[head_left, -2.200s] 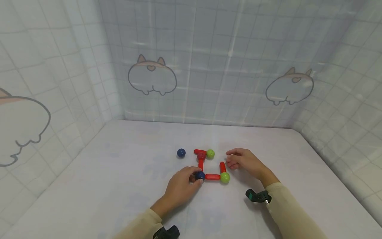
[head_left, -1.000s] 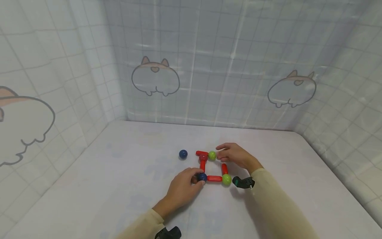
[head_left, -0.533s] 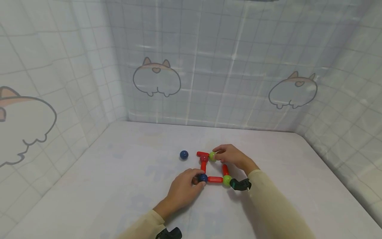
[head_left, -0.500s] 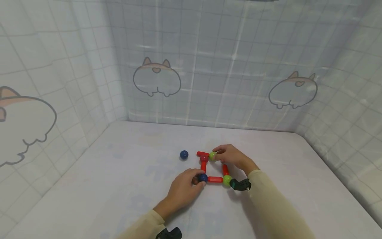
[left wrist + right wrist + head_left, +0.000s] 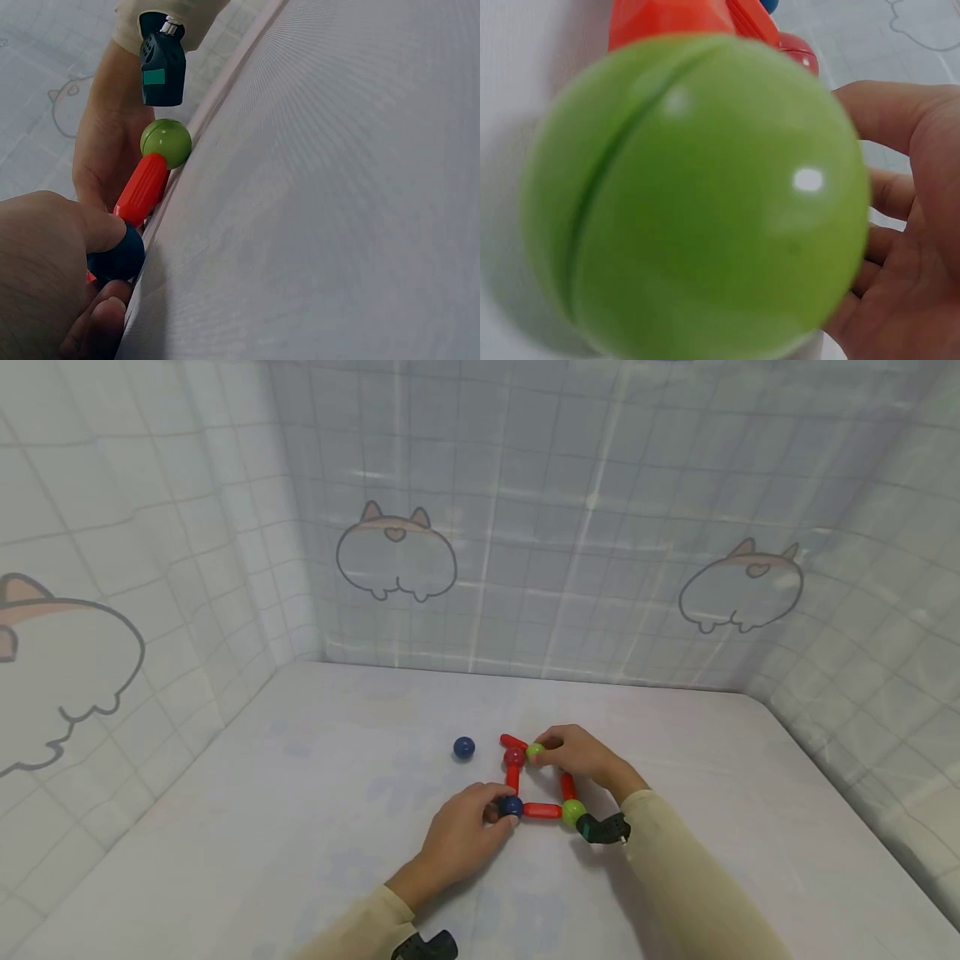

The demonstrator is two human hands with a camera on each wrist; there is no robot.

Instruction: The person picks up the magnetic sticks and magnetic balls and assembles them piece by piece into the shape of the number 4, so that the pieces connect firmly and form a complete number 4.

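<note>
My left hand holds a dark blue ball at the near left corner of a ball-and-rod construction, thumb and fingers on either side of it. From this ball a red rod runs right to a green ball, and another red rod runs away to a red ball. My right hand pinches a smaller-looking far green ball beside the red ball. A short red rod slants behind these two. On the right, a red rod points from the near green ball toward my right hand, which partly covers it.
A loose blue ball lies left of the construction on the white cloth-covered table. Pale grid-patterned curtains rise at the back and both sides. A dark wrist device on the right arm overlaps the near green ball's edge.
My right hand has come in from the right and taken hold of the far green ball. The far red rod has turned, its left end now pointing farther back. My left hand keeps its hold.
</note>
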